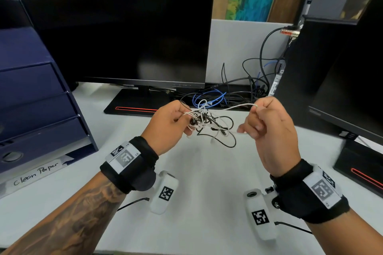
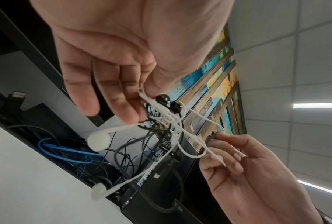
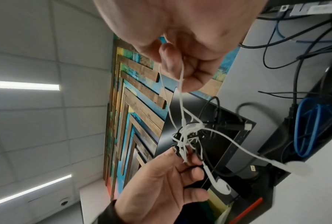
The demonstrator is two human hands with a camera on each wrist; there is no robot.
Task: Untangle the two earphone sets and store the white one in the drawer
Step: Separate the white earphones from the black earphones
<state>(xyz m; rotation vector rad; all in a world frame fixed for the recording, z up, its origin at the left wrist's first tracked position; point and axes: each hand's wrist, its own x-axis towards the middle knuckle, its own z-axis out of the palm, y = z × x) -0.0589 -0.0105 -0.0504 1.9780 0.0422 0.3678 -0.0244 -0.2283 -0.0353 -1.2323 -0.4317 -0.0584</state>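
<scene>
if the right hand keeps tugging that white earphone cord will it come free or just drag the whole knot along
It would probably drag the knot. The white cord is thin and limp, sagging from the right hand into a tangle pinched by the left hand. White loops wrap the black cord there, so pulling may tighten it. The white earbuds hang loose and would likely swing.

The right hand [image 3: 180, 45] fills the top of the picture, its thumb and curled fingers pinching a loop of the white earphone cable [image 3: 181, 94], which runs down into a tight knot [image 3: 188, 134] of white and black cable [image 3: 201, 153]. The left hand [image 3: 161, 181] comes in from below and grips the knot's lower end with its fingertips. One white earbud [image 3: 221, 187] hangs just beside the left fingers; the other [image 3: 297, 166] (blurred) trails off to the right on a long strand. Behind are a dark monitor [image 3: 209, 144], blue cables [image 3: 306, 127] and a painted wooden wall [image 3: 134, 106]
</scene>
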